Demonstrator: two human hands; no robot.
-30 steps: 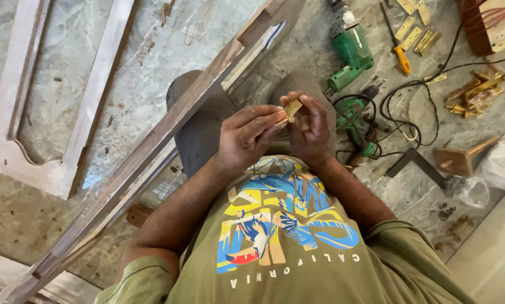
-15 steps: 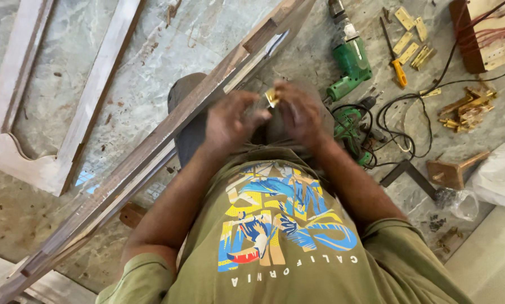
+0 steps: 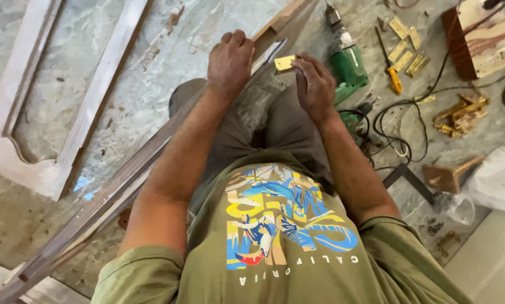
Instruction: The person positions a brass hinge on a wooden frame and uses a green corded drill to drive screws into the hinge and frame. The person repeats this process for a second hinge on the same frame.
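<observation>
Stone floor (image 3: 151, 50): grey, mottled, dust-marked. Pale wooden frame (image 3: 55, 112): laid flat at 10 o'clock. Long wooden rail (image 3: 128, 174): set diagonally from 7 to 12 o'clock across the lap. Green power drill (image 3: 347, 65): lying at 1 o'clock, black cable looped beside it. Spare brass hinges (image 3: 405, 52): scattered at 2 o'clock. Left hand (image 3: 230, 62): knuckles up, fingers curled together over the rail. Right hand (image 3: 315, 85): fingertips pinching a brass hinge (image 3: 284, 63), held at 12 o'clock against the rail's upper end.
</observation>
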